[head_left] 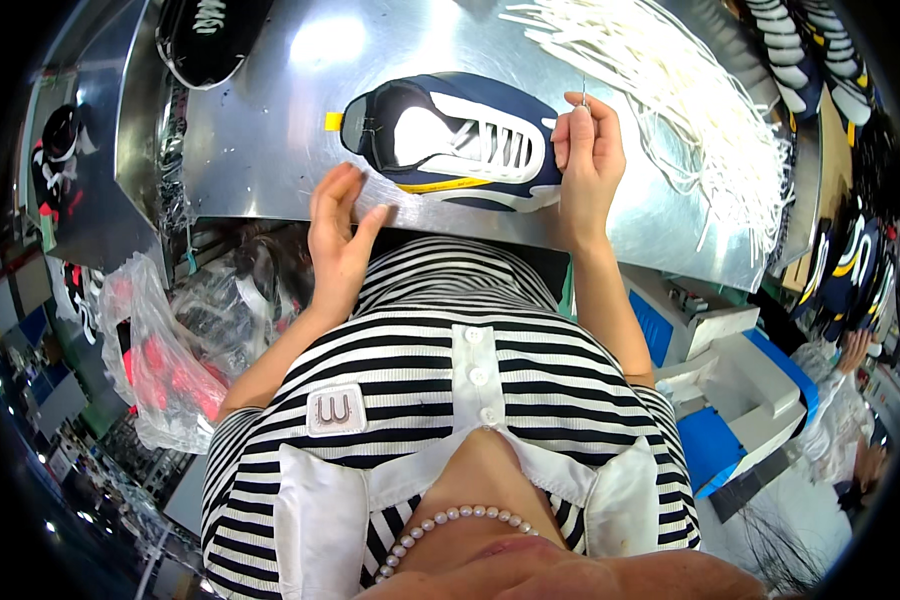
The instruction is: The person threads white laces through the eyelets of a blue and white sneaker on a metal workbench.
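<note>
- Across the top stretches the table (280, 110), sheet metal with a brushed grain, glare spots and a straight front edge.
- Below it, the person's shirt (510, 420): ribbed black and white stripes, a white collar, round buttons down a pale placket.
- Laces (690, 110) in a loose heap on the right of the table, white, soft and stringy, their ends fanned out.
- The shoe (455, 145), sole down in the middle of the table near the front edge, toe to the right: navy upper, white panel, white strips across the throat, a yellow stripe along the near side.
- To the lower left, a bag (165, 350) of clear, crumpled plastic with something red showing through.
- At the upper left, a black shoe (210, 35) with a smooth rounded toe, cut off by the picture's edge.
- Left hand (340, 235), back upward, forearm slanting in from below: fingers bent and loosely parted, thumb spread well away, nothing held. It is just beside the heel (whether it touches the table, I cannot tell).
- Right hand (590, 155), raised beside the toe, forearm rising steeply: fingers curled in, thumb and fingertips closed in a pinch around a thin rod. I cannot tell whether the hand touches the shoe.
- A tab (332, 121), flat and yellow, sticking out at the heel.
- That rod (584, 90), slim and metallic, pointing up from the fingertips.
</note>
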### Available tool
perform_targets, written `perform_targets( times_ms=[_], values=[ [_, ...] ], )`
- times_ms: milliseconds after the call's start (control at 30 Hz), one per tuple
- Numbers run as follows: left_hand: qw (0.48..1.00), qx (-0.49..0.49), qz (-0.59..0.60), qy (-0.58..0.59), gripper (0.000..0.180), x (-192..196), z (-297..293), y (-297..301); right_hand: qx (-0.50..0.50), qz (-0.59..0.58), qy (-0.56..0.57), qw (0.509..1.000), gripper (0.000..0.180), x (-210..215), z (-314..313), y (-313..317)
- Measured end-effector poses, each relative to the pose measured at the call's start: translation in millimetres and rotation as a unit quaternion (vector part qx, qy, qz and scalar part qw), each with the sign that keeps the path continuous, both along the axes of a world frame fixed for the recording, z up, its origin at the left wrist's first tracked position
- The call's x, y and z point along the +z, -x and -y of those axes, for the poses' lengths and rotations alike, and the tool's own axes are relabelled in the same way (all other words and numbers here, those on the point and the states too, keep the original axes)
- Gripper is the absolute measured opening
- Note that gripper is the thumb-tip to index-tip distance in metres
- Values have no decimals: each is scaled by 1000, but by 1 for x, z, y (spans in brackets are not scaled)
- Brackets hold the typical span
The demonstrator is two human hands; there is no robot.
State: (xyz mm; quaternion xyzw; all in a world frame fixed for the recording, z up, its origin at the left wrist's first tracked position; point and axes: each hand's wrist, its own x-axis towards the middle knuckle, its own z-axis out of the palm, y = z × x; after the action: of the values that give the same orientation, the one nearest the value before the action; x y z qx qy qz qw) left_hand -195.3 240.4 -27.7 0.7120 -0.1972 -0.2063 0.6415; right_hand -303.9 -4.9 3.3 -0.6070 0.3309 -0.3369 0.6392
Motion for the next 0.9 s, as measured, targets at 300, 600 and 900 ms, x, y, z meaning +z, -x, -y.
perform_targets(
  times_ms=[300,600,900],
  values=[
    [958,-47,-212,185,43,111,60,-74,124,15,59,990,13,4,9,-53],
    [705,57,478,-521,57,45,122,-292,15,-269,511,816,21,-12,140,-32],
    [886,-7,417,-201,65,19,141,-240,70,-294,514,802,9,-14,149,-45]
  ],
)
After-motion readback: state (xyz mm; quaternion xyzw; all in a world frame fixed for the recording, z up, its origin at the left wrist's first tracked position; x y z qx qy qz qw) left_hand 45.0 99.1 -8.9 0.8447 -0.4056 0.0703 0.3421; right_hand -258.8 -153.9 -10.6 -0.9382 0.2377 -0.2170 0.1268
